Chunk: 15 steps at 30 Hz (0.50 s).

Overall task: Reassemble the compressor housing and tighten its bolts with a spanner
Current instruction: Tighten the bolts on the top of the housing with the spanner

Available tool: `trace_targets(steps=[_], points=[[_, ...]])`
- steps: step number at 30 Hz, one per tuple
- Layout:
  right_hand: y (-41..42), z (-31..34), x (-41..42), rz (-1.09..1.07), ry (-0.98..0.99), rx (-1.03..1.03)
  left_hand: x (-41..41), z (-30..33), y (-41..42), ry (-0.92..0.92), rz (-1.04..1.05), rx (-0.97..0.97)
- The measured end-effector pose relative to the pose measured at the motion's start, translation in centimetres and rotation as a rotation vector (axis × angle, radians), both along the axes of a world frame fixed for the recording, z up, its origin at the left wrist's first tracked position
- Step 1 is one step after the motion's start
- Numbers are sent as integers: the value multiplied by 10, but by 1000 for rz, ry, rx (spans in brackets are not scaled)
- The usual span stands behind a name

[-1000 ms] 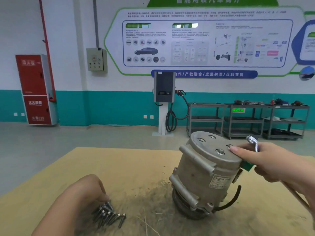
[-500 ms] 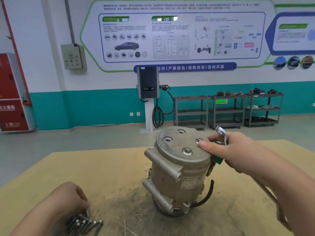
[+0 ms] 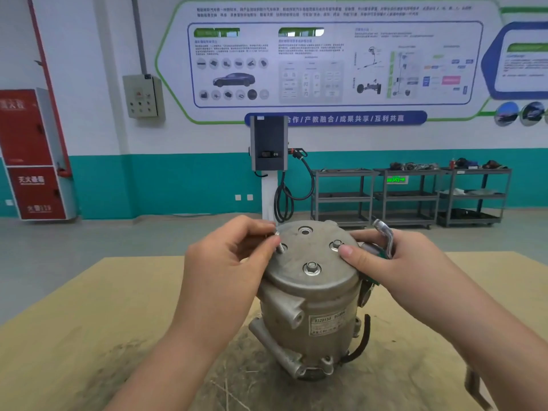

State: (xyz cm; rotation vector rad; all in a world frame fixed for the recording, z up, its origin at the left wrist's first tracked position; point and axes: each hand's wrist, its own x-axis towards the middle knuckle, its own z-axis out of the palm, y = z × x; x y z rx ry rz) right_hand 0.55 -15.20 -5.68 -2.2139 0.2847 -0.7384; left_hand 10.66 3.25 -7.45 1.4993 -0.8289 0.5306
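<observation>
A: Where is the compressor housing (image 3: 311, 295)?
B: Lower centre of the frame, standing on end on the tan bench (image 3: 74, 321), its round end cover facing up.
A: How do the bolts on that cover stand?
B: 2 bolts sit in the cover, one (image 3: 312, 267) at the near edge and one (image 3: 336, 244) to the right. A 3rd bolt (image 3: 279, 243) stands in the hole at the left, shank showing, and the far hole (image 3: 305, 231) is open.
A: And the hands?
B: The left hand (image 3: 228, 262) pinches that 3rd bolt between its fingers (image 3: 271, 244). The right hand (image 3: 394, 262) holds a bent metal spanner (image 3: 385, 237), with one finger pressed on the cover beside the right bolt.
A: Beyond the bench?
B: A charging post (image 3: 268, 155) at centre, grey shelf carts (image 3: 409, 197) to the right and a red cabinet (image 3: 32, 152) at far left.
</observation>
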Motion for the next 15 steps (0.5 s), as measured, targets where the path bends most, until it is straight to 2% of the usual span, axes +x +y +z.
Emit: trace_targets(steps=[6, 12, 15], points=[[0, 0, 1, -1, 0, -26, 5, -1, -3, -144, 95, 54], [2, 3, 0, 7, 23, -50, 14, -2, 0, -116, 25, 144], [1, 3, 1, 0, 39, -28, 13, -1, 2, -158, 60, 189]])
